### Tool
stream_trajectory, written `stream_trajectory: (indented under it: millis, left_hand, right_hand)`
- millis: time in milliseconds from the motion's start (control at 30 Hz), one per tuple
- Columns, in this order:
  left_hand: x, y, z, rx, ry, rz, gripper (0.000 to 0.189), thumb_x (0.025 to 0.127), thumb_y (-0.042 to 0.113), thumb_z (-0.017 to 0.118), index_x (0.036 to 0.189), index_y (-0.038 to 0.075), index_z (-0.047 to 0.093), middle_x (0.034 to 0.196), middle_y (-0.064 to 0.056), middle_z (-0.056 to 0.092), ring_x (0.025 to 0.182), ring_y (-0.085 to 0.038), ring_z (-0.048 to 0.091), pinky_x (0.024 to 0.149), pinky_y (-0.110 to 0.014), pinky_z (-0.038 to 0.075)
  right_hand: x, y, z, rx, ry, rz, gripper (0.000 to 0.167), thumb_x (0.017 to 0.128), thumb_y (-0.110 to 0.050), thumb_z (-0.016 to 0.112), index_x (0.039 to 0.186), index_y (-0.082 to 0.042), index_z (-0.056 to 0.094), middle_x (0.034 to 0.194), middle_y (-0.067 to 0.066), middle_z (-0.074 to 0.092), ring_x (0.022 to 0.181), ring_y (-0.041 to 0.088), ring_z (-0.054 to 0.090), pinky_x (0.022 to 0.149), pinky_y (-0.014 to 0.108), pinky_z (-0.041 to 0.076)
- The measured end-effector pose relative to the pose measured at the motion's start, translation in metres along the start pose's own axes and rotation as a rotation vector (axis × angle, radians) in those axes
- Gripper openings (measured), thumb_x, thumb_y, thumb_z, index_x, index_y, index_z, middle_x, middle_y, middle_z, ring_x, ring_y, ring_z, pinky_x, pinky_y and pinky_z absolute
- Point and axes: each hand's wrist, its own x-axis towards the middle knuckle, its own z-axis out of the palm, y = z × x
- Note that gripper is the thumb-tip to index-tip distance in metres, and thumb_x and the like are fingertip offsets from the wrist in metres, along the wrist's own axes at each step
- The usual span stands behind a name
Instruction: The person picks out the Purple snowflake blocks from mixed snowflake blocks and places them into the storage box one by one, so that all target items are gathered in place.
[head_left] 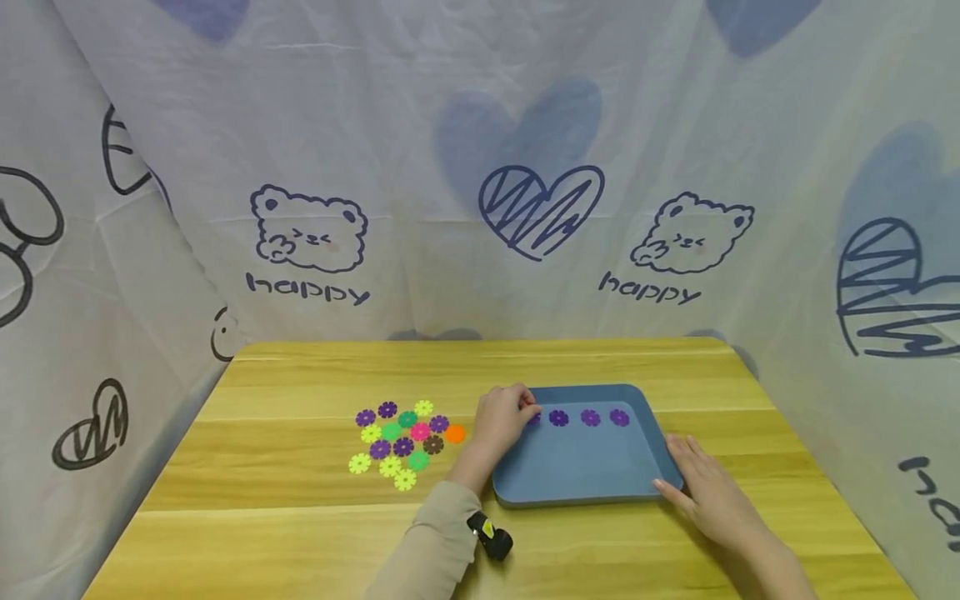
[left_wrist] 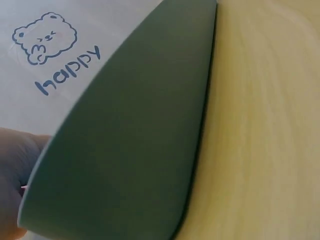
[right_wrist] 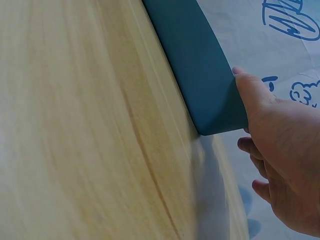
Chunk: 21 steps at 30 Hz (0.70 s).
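A blue tray lies on the table, with purple snowflake discs in a row along its far side. My left hand reaches over the tray's far left corner, thumb and fingertips pinching a purple snowflake disc at the row's left end, partly covered by the hand. In the left wrist view, the tray wall hides most of that hand. My right hand holds the tray's near right corner, thumb at the front rim and fingers along the right side; the right wrist view shows this hand too.
Left of the tray, a loose group of snowflake discs in yellow, green, purple, pink, brown and orange lies on the wooden table. A printed cloth hangs behind and at both sides.
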Motion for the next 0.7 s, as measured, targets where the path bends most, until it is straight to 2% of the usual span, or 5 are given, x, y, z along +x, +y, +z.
stream_trajectory:
  millis: [267,500,600,700]
  left_hand:
    - [0.0016,0.0037,0.0048,0.143,-0.011,-0.017,0.011,0.088,0.030,0.072,0.084,0.020,0.070,0.078,0.006,0.069,0.074,-0.017,0.058,0.076,-0.032,0.044]
    - [0.0035,0.0040,0.0095,0.285,-0.058,-0.007,0.015,0.086,0.031,0.074,0.093,0.019,0.074,0.087,0.004,0.074,0.082,-0.022,0.063,0.078,-0.035,0.047]
    - [0.0033,0.0030,0.0087,0.260,-0.053,0.003,0.017,0.085,0.029,0.076,0.096,0.016,0.074,0.090,0.001,0.075,0.084,-0.023,0.063,0.081,-0.036,0.048]
    - [0.0016,0.0005,0.0049,0.172,-0.022,0.030,0.017,0.084,0.024,0.077,0.096,0.013,0.074,0.092,-0.001,0.075,0.086,-0.023,0.062,0.082,-0.037,0.049]
  right_hand:
    - [-0.0009,0.0021,0.0035,-0.006,0.005,-0.003,0.076,0.098,-0.047,0.052,0.151,0.002,0.028,0.154,0.027,0.031,0.143,0.048,0.025,0.113,0.061,0.022]
    - [-0.0005,0.0025,0.0030,0.003,0.001,0.001,0.076,0.098,-0.047,0.052,0.151,0.002,0.028,0.154,0.027,0.031,0.143,0.048,0.024,0.114,0.061,0.022]
    - [0.0001,0.0027,0.0025,0.004,0.005,0.003,0.076,0.098,-0.047,0.052,0.151,0.001,0.028,0.155,0.026,0.031,0.143,0.048,0.024,0.114,0.061,0.022]
    - [0.0003,0.0026,0.0018,0.005,0.005,0.004,0.076,0.098,-0.048,0.052,0.151,0.001,0.028,0.155,0.026,0.031,0.143,0.048,0.024,0.113,0.061,0.022]
